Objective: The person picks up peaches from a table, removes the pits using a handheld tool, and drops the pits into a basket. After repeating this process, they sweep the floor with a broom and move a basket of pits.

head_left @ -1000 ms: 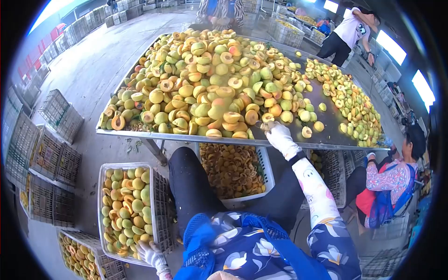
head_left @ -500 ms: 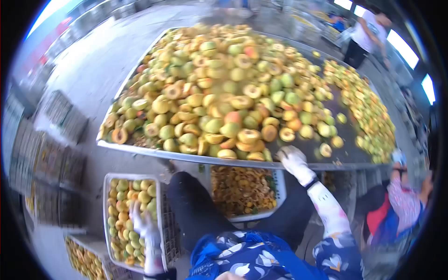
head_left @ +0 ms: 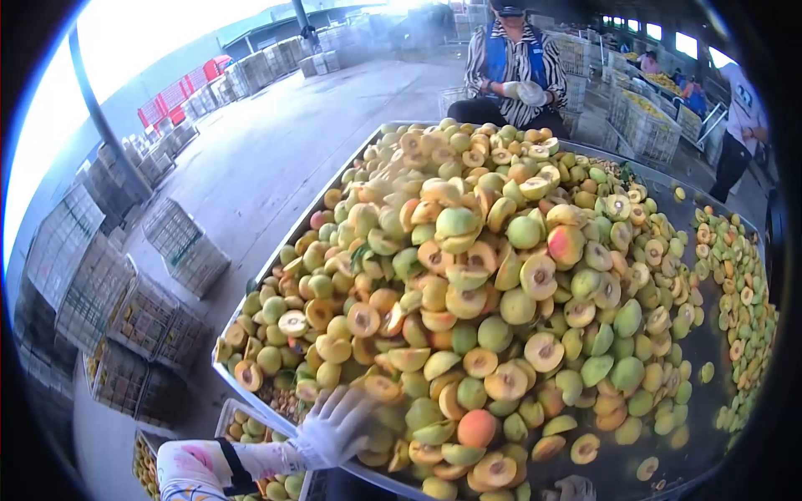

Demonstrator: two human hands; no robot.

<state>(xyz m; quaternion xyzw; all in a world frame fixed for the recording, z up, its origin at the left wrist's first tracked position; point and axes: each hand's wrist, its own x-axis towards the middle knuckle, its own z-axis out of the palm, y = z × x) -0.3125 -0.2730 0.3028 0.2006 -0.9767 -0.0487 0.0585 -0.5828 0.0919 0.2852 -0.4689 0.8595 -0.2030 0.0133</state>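
Note:
A large heap of halved and whole yellow-green fruit (head_left: 518, 309) lies on a metal-edged table (head_left: 276, 417). My left hand (head_left: 334, 427), in a white glove, reaches over the table's near left edge with its fingers spread against the fruit, holding nothing. At the bottom edge of the view, my right hand (head_left: 575, 488) shows only in part beside the near fruit; its glove looks dark and its fingers are too cut off to read. Below my left sleeve, a white crate (head_left: 227, 417) of fruit is partly hidden by my arm.
Across the table sits a person in a striped shirt and blue vest (head_left: 514, 71), both hands together. Another person (head_left: 739, 125) stands at the far right. Stacked crates (head_left: 109, 292) are on the left, more crates (head_left: 647, 125) behind. A second fruit pile (head_left: 739, 309) lies at the right.
The view has tilted up and moved closer to the heap. My left hand has gone from the crate to the fruit on the table. The person across now shows.

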